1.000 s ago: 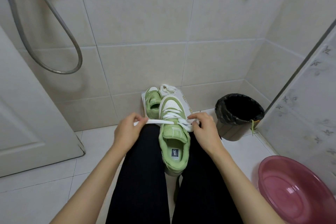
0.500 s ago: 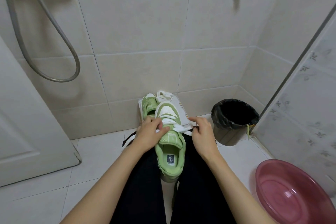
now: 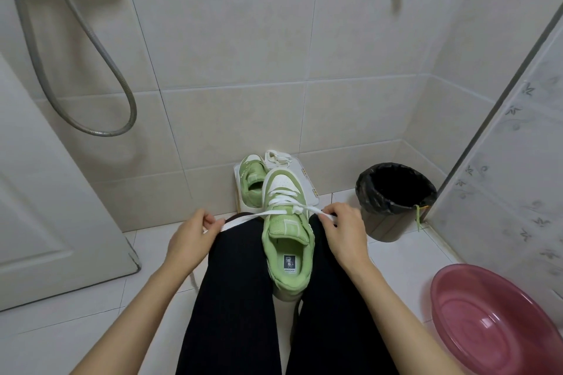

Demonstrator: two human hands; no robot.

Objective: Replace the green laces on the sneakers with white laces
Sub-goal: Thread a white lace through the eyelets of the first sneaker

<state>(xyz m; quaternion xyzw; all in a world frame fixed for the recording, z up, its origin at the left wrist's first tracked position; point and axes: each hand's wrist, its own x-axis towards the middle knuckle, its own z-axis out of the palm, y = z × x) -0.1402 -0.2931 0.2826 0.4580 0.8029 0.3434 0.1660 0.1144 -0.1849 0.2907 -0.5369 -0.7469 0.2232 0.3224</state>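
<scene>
Your elbows are cut off at the bottom edge. The sneaker (image 3: 288, 231) lies on your lap between your legs (image 3: 237, 298), toe pointing away from you, and its heel end dips into the gap between them, so its sole is hidden. The white lace (image 3: 243, 217) is crossed over the front of the sneaker and pulled out to both sides.

Your left hand (image 3: 190, 236) has its fingers curled and pinches the lace over your left knee. A loose bit of lace hangs down under that wrist. Your right hand (image 3: 341, 228) is curled too and pinches the other end just beside the sneaker. Your fingers cover the lace tips, so you cannot see them.

The second sneaker (image 3: 251, 179) sits behind the first one on a white box (image 3: 307, 183) by the wall, and the near one hides part of it. Another white lace (image 3: 277, 158) lies bunched on the box.

To your right stands a black bin (image 3: 396, 201) with a thin green strand (image 3: 419, 216) hanging at its side; it is too small to tell what it is. A pink basin (image 3: 487, 323) is near your right arm, cut off by the edge. A shower hose (image 3: 100, 49) loops down the wall, and a white door (image 3: 45, 192) is on your left.
</scene>
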